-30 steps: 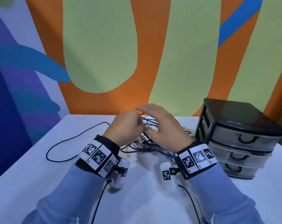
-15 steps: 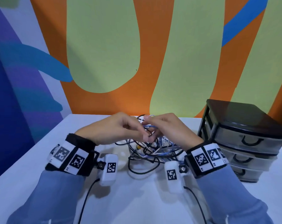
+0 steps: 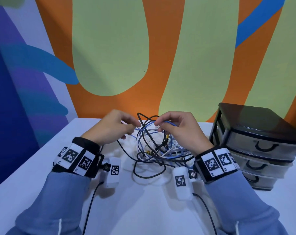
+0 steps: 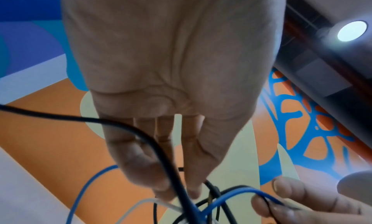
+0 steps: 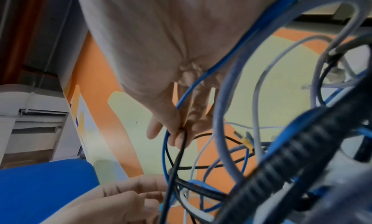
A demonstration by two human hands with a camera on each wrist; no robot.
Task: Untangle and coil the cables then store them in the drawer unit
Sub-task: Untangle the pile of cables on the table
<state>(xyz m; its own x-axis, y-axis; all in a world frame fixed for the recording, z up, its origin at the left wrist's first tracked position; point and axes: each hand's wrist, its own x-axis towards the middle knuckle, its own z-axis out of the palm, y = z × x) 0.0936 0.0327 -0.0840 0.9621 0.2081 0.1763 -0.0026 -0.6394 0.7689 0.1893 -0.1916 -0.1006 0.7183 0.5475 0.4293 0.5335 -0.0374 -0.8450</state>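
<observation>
Lifted off the desk point(image 3: 42, 170) between both hands, tangle point(image 3: 154, 146) hanging just below: left hand point(image 3: 109, 131) pinching a strand, right hand point(image 3: 179, 128) clamped on blue cable point(image 3: 167, 122), drawers point(image 3: 256, 143) nearer the right

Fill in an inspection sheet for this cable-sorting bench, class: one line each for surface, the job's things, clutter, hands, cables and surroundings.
Surface: white table, bare where visible.
Job's things: cable tangle, lifted partly off the table between the hands; drawer unit at the right, its three drawers shut.
Clutter: nothing seen.
Hands: left hand pinches strands at the tangle's left side; right hand pinches a blue cable at the top.
Cables: black, blue and white strands knotted together, none coiled; a black loop lies on the table in front. Thin black leads run from the wrist cameras.
Surroundings: painted wall in orange, green, blue and purple behind the table.
</observation>
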